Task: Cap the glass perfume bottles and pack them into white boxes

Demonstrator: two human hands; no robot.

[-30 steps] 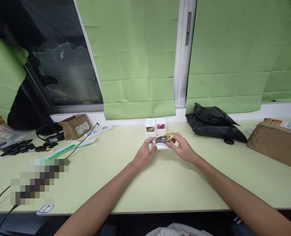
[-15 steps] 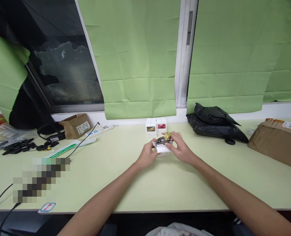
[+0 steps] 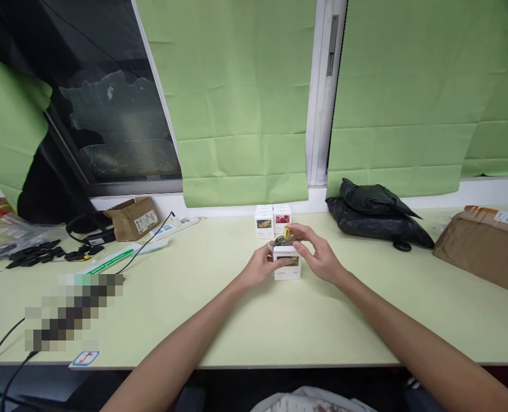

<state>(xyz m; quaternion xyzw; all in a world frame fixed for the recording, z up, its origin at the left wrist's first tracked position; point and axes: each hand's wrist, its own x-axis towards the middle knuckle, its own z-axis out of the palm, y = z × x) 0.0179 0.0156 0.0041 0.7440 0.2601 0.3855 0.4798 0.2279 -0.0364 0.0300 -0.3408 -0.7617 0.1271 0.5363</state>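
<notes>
A small white box (image 3: 287, 273) with a picture on its front stands on the table between my hands. Its top is open, and a dark glass bottle (image 3: 283, 241) with a gold cap (image 3: 288, 232) pokes out of it; how deep the bottle sits is hidden. My left hand (image 3: 257, 266) grips the box from its left side, thumb across the front. With its fingers at the gold cap and its thumb by the box's upper right edge, my right hand (image 3: 320, 254) is closed on the bottle. Behind them stand white boxes with a yellow picture (image 3: 264, 225) and a red picture (image 3: 282, 220).
Black plastic bags (image 3: 376, 214) and a large cardboard box (image 3: 485, 246) lie to the right. At the left are a small open carton (image 3: 131, 220), a power strip (image 3: 176, 228), black cables and straps (image 3: 39, 253). Green curtains (image 3: 245, 103) hang behind the table (image 3: 219, 320).
The small box has turned from tilted to upright, so its picture side faces me. The bottle's gold cap has swung up and slightly left, with my right fingers at it.
</notes>
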